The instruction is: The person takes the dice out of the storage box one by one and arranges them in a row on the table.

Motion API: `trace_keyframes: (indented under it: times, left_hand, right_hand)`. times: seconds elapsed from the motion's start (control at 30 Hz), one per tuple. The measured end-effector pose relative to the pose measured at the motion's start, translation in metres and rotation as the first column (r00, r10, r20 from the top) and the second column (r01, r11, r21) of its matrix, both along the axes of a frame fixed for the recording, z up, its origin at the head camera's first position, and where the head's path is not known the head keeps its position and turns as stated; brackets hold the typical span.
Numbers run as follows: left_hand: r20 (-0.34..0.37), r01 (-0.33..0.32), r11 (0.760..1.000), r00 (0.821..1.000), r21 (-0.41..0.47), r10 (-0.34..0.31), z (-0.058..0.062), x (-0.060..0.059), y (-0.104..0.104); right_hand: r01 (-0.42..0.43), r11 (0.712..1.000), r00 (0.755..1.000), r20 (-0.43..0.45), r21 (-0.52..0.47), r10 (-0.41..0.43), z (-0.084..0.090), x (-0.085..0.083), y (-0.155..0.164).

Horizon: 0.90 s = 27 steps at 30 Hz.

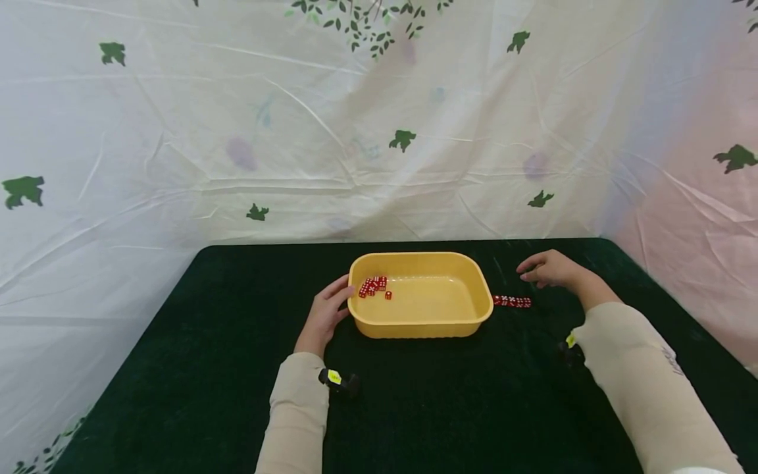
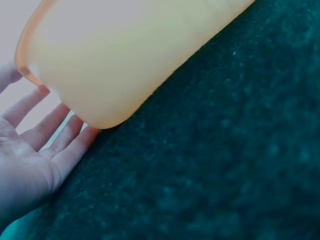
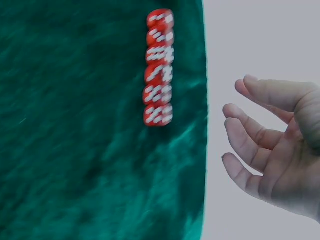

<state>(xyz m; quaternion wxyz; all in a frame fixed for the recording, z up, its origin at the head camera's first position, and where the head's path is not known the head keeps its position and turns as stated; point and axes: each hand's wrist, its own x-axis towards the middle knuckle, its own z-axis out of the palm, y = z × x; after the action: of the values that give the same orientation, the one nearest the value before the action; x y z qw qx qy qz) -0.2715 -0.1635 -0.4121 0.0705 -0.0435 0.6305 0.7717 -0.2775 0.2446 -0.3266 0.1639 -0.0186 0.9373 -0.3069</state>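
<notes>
A yellow plastic basin (image 1: 420, 329) stands on the dark green cloth. My left hand (image 1: 326, 313) grips its left end, a fingertip over the rim; in the left wrist view the other fingers (image 2: 47, 125) spread against the outer wall. Several red dice (image 1: 373, 286) with white pips lie inside the basin at its left, one slightly apart from the cluster. Outside, against the right end, runs a straight row of red dice (image 1: 512, 301). My right hand (image 1: 553, 270) hovers up and right of this row, fingers loosely bent and holding nothing; the right wrist view shows the row (image 3: 159, 70) apart from the fingertips.
The dark green cloth (image 1: 213, 368) covers the table, whose far edge runs just behind the basin. A pale curtain (image 1: 331, 131) with green leaf prints hangs behind and at both sides. Small dark cameras (image 1: 340, 380) are strapped at both wrists.
</notes>
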Motion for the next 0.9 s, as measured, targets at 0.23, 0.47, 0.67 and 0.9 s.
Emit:
trace_keyframes:
  times: [0.23,0.47,0.67,0.9]
  left_hand:
    - [-0.015,0.004,1.0,1.0,0.011,-0.003,-0.001,0.0,-0.001]
    - [-0.024,0.005,1.0,1.0,0.009,-0.004,-0.003,-0.001,-0.001]
    - [-0.022,0.006,1.0,1.0,0.016,-0.006,-0.002,-0.001,-0.001]
    - [-0.018,0.01,0.999,1.0,0.033,-0.009,-0.002,-0.001,-0.001]
  right_hand:
    - [0.001,1.0,1.0,-0.018,0.025,-0.001,0.019,-0.016,-0.022]
    - [0.009,1.0,0.998,-0.064,0.027,-0.007,0.028,-0.026,-0.045]
    - [-0.004,1.0,0.99,-0.141,-0.001,0.004,0.031,-0.033,-0.071]
    - [-0.052,0.996,0.982,-0.183,-0.069,0.038,0.025,-0.04,-0.104]
